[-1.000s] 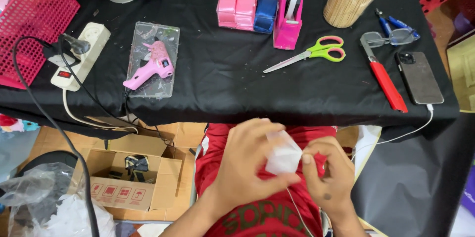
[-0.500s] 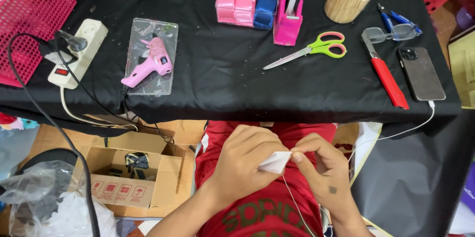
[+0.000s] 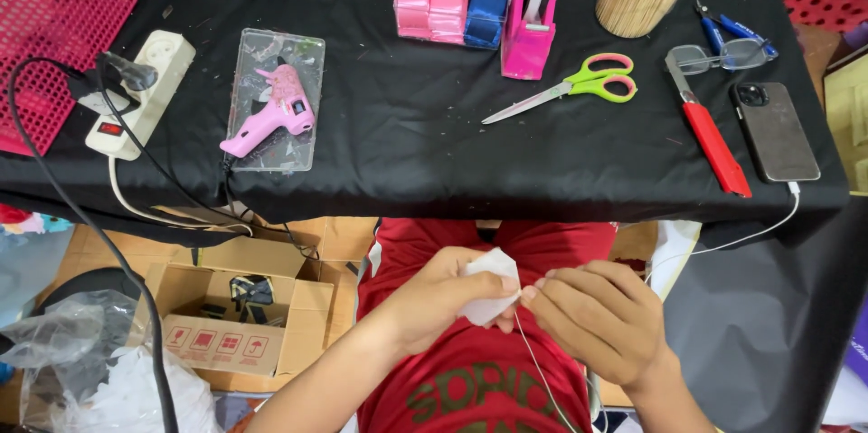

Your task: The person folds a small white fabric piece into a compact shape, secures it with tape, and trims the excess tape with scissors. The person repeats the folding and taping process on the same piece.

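Hands meet low over the lap, below the tabletop [image 3: 407, 153] edge. Left hand [image 3: 443, 297] has its fingers closed on a small white piece of fabric [image 3: 488, 293] (thumb on top), held over the red shirt [image 3: 479, 379]. Right hand [image 3: 601, 320] pinches at the fabric's edge, fingers curled shut, a thin white thread [image 3: 542, 370] trailing down. Pink glue gun [image 3: 271, 112] and green scissors [image 3: 579, 85] lie well apart on the black cloth.

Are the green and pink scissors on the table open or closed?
Closed. The scissors lie flat on the black table, their two blades together as one thin point and the two handle loops touching.
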